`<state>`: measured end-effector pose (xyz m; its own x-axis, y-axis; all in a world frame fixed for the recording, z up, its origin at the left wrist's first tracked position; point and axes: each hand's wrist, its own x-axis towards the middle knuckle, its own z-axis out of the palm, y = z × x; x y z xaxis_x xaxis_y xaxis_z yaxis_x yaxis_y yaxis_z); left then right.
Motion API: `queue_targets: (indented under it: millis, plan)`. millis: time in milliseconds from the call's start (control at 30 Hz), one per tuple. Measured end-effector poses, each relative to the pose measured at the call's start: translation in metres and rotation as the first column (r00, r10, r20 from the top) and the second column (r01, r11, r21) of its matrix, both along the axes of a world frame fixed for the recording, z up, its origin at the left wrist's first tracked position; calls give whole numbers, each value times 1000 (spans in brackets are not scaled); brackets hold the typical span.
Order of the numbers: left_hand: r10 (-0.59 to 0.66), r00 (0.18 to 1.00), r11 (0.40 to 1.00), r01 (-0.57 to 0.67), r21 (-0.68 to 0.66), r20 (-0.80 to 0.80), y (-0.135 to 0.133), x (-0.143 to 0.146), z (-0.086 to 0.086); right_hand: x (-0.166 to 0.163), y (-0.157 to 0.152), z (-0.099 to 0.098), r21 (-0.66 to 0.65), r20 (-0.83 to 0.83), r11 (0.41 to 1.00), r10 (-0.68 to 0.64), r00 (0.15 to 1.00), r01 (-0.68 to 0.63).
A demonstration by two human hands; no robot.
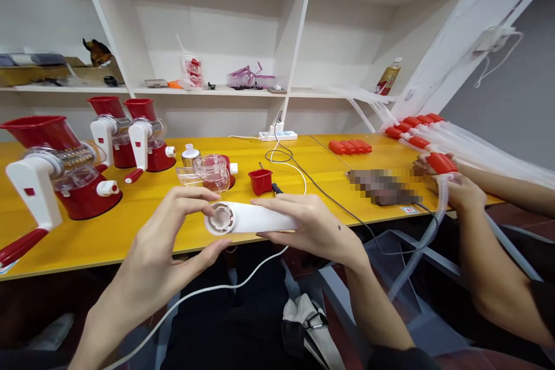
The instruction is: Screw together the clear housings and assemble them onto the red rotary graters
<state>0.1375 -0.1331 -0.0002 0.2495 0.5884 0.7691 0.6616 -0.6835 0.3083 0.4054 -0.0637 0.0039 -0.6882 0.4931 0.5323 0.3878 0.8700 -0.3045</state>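
A white plastic crank arm with a round toothed hub at its left end hangs over the near edge of the yellow table. My right hand is closed around its right end. My left hand pinches the round hub between thumb and fingers. Just behind lie a clear plastic housing on a red base, a small metal drum and a small red cup.
Three assembled red-and-white rotary graters stand at the left. A co-worker's hands at the right hold a red-capped ribbed hose. Red caps, clear tubes, a power strip and cables lie behind. White shelves stand at the back.
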Motion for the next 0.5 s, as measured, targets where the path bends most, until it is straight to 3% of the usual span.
queue_targets:
  millis: [167, 400, 500]
  plan:
    - [221, 953, 962, -177, 210, -209, 23, 10, -12, -8, -14, -6, 113, 70, 976, -193, 979, 185]
    - [330, 932, 900, -262, 348, -151, 29, 23, -18, -19, -28, -7, 246, 84, 927, -311, 947, 283]
    - [341, 937, 894, -296, 337, -79, 30, 30, -23, -23, -29, -10, 289, 76, 912, -324, 943, 290]
